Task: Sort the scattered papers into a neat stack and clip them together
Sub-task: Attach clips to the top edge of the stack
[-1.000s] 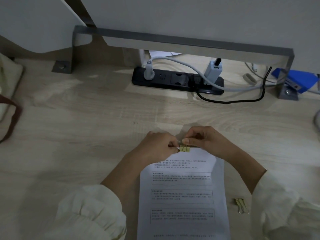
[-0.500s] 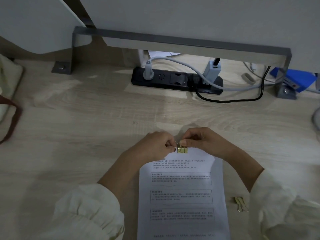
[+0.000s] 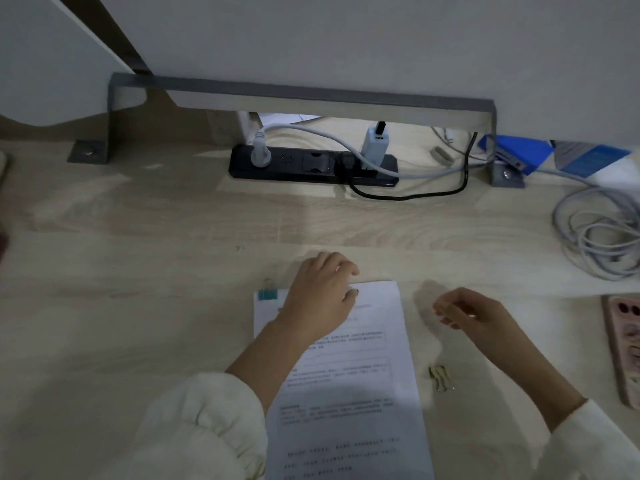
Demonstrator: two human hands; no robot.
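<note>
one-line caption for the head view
Left hand rests on white printed paper stack; gold metal binder clip lies on pale wooden desk beside it.

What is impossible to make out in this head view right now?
Whether the papers are clipped: head view, the left hand covers their top edge.
The right hand: motion blur, so I cannot tell if it pinches anything.
Print on the papers: too small and dim to read.
The phone: cut off by the right edge.
The papers' lower end: cut off by the bottom edge.
</note>
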